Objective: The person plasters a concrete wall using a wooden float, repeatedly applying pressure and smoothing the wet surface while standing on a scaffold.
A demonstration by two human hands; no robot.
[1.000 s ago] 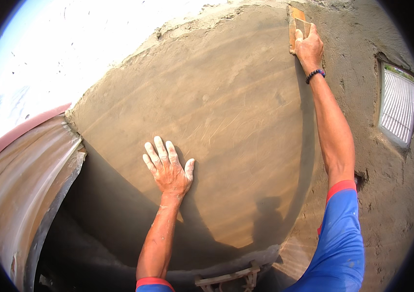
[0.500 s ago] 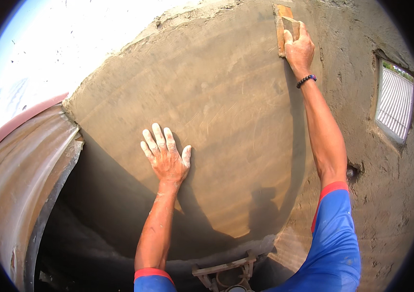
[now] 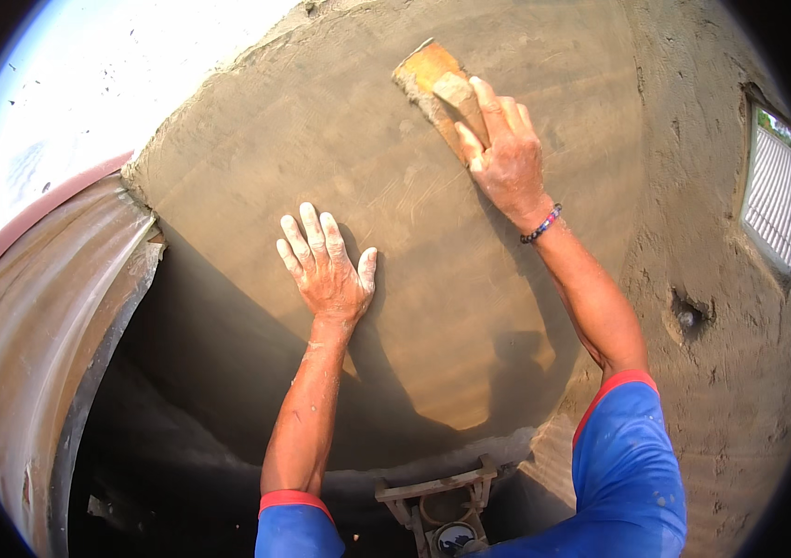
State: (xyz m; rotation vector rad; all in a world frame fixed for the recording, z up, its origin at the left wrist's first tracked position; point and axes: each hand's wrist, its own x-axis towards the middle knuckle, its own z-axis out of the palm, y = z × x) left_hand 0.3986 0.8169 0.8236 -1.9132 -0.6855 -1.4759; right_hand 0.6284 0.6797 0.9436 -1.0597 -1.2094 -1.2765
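Swung left and down, the flat orange wooden float [image 3: 430, 69], clasped by the right hand [image 3: 510, 166], now covers brown upper-middle plaster [image 3: 442, 270], left hand [image 3: 329, 281] splayed wide

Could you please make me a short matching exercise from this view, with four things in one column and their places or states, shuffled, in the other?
Column one
1. Left hand
2. Wooden float
3. Bracelet
4. Small window

Column two
A. Near the right edge of the picture
B. Gripped in the right hand
C. Fingers spread, with whitened fingertips
D. Around the right wrist

Right pairs: 1-C, 2-B, 3-D, 4-A.
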